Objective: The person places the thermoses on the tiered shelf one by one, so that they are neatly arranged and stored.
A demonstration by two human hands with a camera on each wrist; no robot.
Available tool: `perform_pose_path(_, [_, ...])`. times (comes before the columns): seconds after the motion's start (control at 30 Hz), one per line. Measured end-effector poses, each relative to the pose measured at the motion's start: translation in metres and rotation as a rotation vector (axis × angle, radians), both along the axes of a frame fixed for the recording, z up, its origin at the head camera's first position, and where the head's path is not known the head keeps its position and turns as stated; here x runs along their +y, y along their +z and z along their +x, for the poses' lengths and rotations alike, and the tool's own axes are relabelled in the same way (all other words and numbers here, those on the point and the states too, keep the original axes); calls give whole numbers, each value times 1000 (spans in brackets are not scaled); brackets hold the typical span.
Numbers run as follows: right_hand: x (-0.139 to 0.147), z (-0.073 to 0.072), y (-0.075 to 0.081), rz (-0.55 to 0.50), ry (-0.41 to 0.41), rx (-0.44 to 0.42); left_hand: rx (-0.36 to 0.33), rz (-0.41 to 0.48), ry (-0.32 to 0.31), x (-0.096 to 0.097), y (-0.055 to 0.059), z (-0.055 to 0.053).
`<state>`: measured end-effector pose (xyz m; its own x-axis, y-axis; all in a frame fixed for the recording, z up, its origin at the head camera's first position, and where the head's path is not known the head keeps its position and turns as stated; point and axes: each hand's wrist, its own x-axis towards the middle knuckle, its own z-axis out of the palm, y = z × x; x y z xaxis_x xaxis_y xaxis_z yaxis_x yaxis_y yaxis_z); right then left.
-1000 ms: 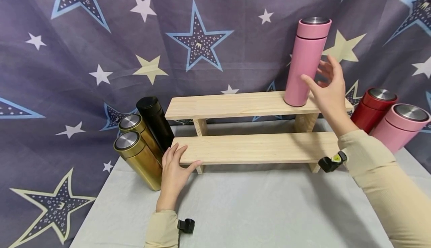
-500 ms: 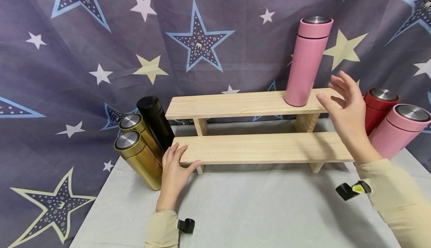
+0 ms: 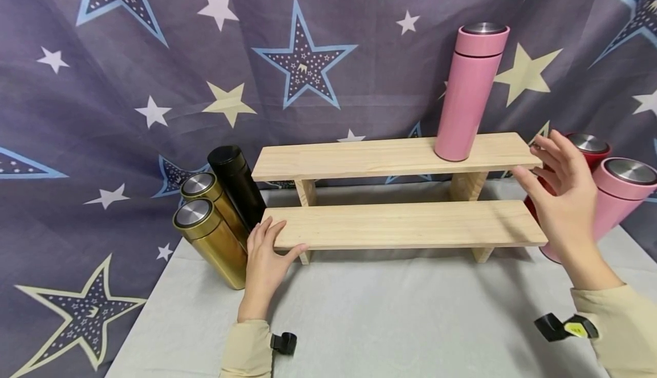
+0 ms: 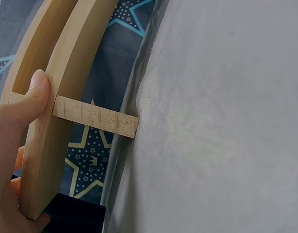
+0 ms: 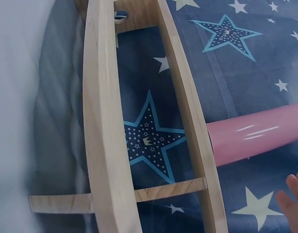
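A two-tier wooden shelf (image 3: 400,225) stands on the table, and a tall pink thermos flask (image 3: 469,98) stands upright towards the right of its upper board. My left hand (image 3: 267,269) grips the left front corner of the lower board; in the left wrist view the thumb (image 4: 37,92) lies on the wood. My right hand (image 3: 567,207) hovers beside the shelf's right end, fingers loosely bent, holding nothing. Behind it, partly hidden, are a red flask (image 3: 590,143) and a second pink flask (image 3: 621,195). Whether the right hand touches either of them, I cannot tell.
Two gold flasks (image 3: 213,241) and a black flask (image 3: 237,187) stand close together at the shelf's left end. A star-patterned curtain (image 3: 359,81) hangs behind. Grey-white cloth (image 3: 400,309) covers the table in front of the shelf.
My right hand has moved away from the pink flask on the upper board, down and right to the flasks beside the shelf. The left hand and that flask have stayed in place.
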<state>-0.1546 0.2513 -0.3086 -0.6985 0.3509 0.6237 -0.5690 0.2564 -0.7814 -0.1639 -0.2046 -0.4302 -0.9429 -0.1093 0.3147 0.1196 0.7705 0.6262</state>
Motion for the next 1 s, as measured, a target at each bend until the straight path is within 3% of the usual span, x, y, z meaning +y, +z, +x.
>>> perform_pose_path(0.1, [5, 7, -4, -47, 29, 15, 2, -1, 1, 0, 0, 0])
perform_pose_path(0.27, [11, 19, -11, -13, 29, 12, 1, -2, 1, 0, 0, 1])
perform_pose_path(0.37, [14, 25, -18, -47, 72, 45, -2, -1, 1, 0, 0, 0])
perform_pose_path(0.63, [24, 38, -38, -21, 23, 74, -6, -4, 0, 0, -1, 0])
perform_pose_path(0.87, [31, 44, -52, -117, 82, 152, -3, -3, 0, 0, 0, 0])
perform_pose_path(1.0, [36, 48, -59, -95, 52, 157, 1, -3, -2, 0, 0, 1])
